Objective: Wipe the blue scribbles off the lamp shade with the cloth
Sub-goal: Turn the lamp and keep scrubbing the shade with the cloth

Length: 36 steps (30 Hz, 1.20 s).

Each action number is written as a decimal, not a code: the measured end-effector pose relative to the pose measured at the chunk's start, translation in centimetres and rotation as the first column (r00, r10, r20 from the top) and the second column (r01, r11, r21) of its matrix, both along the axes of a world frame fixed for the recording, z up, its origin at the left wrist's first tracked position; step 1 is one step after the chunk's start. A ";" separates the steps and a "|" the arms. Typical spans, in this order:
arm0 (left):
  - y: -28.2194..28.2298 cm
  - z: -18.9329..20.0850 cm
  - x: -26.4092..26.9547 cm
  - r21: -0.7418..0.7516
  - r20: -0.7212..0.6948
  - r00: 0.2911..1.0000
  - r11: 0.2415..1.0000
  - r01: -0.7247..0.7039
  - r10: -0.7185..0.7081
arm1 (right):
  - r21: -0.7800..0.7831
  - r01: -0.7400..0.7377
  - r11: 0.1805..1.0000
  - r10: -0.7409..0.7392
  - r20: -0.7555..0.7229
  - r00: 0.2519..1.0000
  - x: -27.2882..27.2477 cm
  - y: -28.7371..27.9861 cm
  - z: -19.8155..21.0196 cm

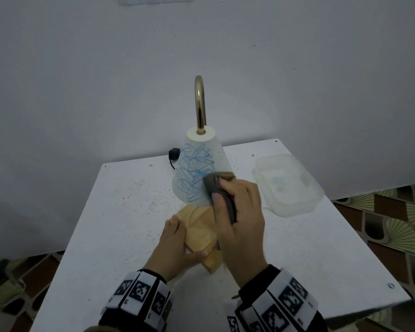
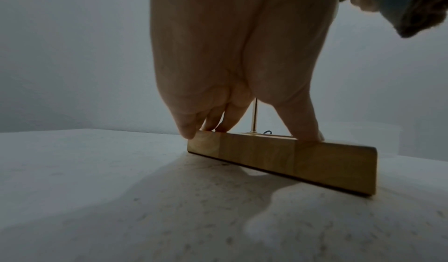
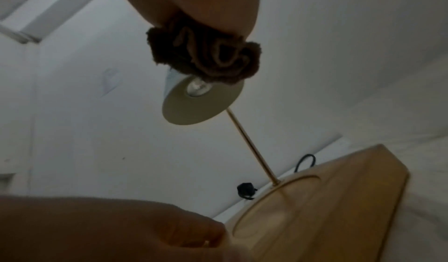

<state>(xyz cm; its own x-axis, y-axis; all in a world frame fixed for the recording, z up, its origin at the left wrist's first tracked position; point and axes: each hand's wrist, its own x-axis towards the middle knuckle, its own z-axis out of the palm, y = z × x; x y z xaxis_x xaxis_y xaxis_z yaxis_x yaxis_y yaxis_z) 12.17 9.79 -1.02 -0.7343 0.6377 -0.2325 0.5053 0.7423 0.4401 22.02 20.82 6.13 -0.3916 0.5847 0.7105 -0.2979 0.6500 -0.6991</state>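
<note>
The lamp shade (image 1: 197, 164) is a white cone covered in blue scribbles (image 1: 194, 167), hanging from a curved brass arm (image 1: 199, 104) over a wooden base (image 1: 199, 236). My right hand (image 1: 222, 190) grips a bunched grey cloth (image 1: 212, 184) and presses it against the shade's lower right side. My left hand (image 1: 182, 240) lies on the base, its fingers (image 2: 218, 120) straight on the top edge with the thumb spread apart. From below, the right wrist view shows the cloth (image 3: 206, 55) at the shade's rim (image 3: 194, 112).
The lamp stands on a speckled white table (image 1: 106, 224) set against a wall. A clear plastic container (image 1: 288, 185) lies to the right of the lamp. A black plug (image 1: 174, 154) with its cable sits at the table's back edge. Patterned floor shows on both sides.
</note>
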 end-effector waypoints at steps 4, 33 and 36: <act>-0.1 0.1 0.0 -0.009 0.003 1.000 1.000 0.003 -0.003 | -0.219 0.023 0.976 -0.010 0.057 0.998 -0.1 1.6 0.5; 0.4 1.1 0.6 -0.077 -0.002 1.000 0.997 -0.001 0.001 | -0.072 0.053 0.996 -0.050 0.045 0.998 -0.8 2.4 3.3; 0.4 1.1 0.5 -0.087 -0.001 1.000 0.996 -0.004 0.004 | -0.120 0.023 0.992 -0.020 0.031 0.999 -1.6 2.7 4.6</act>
